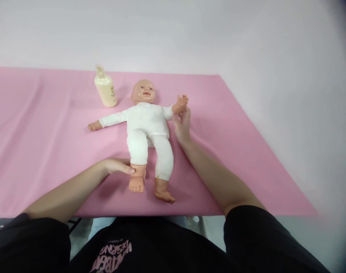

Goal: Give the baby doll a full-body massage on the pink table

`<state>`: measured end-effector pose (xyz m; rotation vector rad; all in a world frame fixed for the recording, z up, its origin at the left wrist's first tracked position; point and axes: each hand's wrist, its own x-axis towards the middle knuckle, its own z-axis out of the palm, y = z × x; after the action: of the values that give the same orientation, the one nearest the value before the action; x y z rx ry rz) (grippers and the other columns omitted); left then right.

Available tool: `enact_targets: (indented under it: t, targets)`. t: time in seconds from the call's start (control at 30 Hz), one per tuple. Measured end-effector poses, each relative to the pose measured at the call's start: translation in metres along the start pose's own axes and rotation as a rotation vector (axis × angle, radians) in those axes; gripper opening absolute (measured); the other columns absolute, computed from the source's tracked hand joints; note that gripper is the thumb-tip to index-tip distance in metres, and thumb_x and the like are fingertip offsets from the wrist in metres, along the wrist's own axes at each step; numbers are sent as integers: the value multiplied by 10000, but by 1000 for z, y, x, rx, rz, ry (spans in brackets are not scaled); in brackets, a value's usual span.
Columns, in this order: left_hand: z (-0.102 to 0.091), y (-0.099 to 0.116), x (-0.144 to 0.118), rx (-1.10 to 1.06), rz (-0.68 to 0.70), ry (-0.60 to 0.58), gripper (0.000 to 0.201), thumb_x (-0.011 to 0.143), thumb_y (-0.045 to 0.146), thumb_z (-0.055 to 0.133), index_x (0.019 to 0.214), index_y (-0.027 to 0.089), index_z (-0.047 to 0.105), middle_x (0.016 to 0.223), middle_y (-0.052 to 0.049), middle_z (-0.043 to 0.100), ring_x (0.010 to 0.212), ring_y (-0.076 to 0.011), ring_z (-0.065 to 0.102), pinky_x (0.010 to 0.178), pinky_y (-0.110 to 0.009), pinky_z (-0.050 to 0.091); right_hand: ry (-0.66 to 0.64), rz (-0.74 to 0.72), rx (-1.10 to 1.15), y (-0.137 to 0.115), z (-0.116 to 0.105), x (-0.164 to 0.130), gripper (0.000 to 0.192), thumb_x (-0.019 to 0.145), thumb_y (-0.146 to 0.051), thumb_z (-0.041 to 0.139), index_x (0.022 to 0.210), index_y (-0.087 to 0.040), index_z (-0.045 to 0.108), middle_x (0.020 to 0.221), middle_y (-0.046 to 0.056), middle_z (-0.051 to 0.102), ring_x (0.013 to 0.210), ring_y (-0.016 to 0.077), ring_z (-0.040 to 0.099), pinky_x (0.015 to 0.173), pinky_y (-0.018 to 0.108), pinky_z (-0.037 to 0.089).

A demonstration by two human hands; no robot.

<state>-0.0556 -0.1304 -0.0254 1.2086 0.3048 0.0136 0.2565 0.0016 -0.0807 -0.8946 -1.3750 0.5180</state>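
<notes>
Holding the doll [147, 125] at two points, we keep our left hand [118, 166] curled lightly round its ankle and our right hand [182, 123], fingers loosely closed, at its raised wrist. A soft, even grip looks best, so the limbs do not twist. The doll lies face up on a pink cloth [33, 144] over the desk, a cream bottle [105, 87] standing near its head; behind is a plain white wall [173, 34].

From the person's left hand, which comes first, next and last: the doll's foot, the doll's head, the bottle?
From the left hand:
1. Doll's foot, just right of the fingers, at the cloth's near edge.
2. Doll's head, farther back, slightly right.
3. Bottle, at the back, left of the head; close to the head's distance, so hard to rank.
</notes>
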Motion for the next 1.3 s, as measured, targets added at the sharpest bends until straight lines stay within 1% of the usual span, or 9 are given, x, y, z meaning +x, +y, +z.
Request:
enact_targets:
  t: [0.17, 0.3, 0.43, 0.57, 0.63, 0.83, 1.03, 1.13, 1.3]
  targets:
    - [-1, 0, 0, 15, -17, 0, 656, 804, 671, 789, 1151, 119, 716, 1163, -150, 764, 1125, -311, 715, 1057, -420, 549, 12, -24, -9, 7, -1, 3, 675, 932, -699, 594, 1497, -375, 414, 1589, 90, 479, 1467, 318, 520, 1128, 566, 542]
    - [-1, 0, 0, 8, -13, -2, 652, 812, 667, 787, 1156, 118, 718, 1147, -152, 769, 1114, -314, 721, 1036, -426, 560, 12, -37, -56, 5, -1, 3, 639, 945, -704, 567, 1484, -392, 422, 1546, 73, 518, 1409, 295, 576, 1094, 543, 568]
    - [-1, 0, 0, 18, -12, 1, 666, 802, 685, 784, 1148, 120, 720, 1141, -148, 774, 1103, -313, 727, 1041, -424, 563, 40, -23, -26, 1, 1, 0, 626, 911, -682, 643, 1402, -324, 491, 1443, 107, 600, 1292, 281, 653, 1075, 530, 587]
    - [-1, -1, 0, 18, -1, 4, 658, 804, 679, 785, 1145, 120, 718, 1136, -144, 776, 1111, -310, 727, 1050, -424, 564, -19, 4, -1, 0, 2, -2, 652, 916, -658, 654, 1443, -322, 469, 1460, 109, 595, 1340, 281, 634, 1121, 526, 558]
    - [-1, -1, 0, 8, 2, 6, 644, 808, 666, 789, 1146, 122, 718, 1137, -141, 777, 1100, -304, 730, 1034, -417, 571, -40, 18, 14, -1, 2, -2, 670, 916, -652, 664, 1460, -321, 454, 1475, 114, 583, 1348, 282, 632, 1118, 518, 561]
    - [1, 1, 0, 8, -6, 16, 650, 810, 664, 790, 1151, 116, 714, 1149, -151, 774, 1097, -305, 733, 1017, -412, 579, -35, 26, 30, -6, 3, -3, 657, 899, -664, 700, 1407, -310, 479, 1448, 119, 602, 1294, 270, 666, 1047, 485, 612]
    - [0, 1, 0, 14, -14, 14, 652, 810, 666, 791, 1164, 124, 717, 1158, -145, 774, 1105, -300, 734, 1048, -419, 570, -84, -8, 8, -2, 4, -3, 692, 908, -672, 686, 1456, -312, 464, 1496, 114, 590, 1368, 277, 623, 1111, 498, 575]
    - [0, 1, 0, 18, -26, 16, 663, 805, 673, 795, 1170, 125, 721, 1161, -140, 773, 1108, -292, 733, 1087, -415, 544, -82, -13, 3, 1, 5, -4, 666, 909, -670, 684, 1441, -323, 480, 1482, 99, 606, 1353, 263, 634, 1117, 491, 570]
    - [1, 0, -1, 23, -39, 31, 665, 807, 671, 796, 1178, 126, 714, 1175, -140, 769, 1132, -297, 723, 1101, -420, 532, -60, -8, 24, 2, 7, -4, 649, 877, -660, 729, 1385, -316, 516, 1426, 101, 638, 1304, 263, 662, 1094, 498, 586]
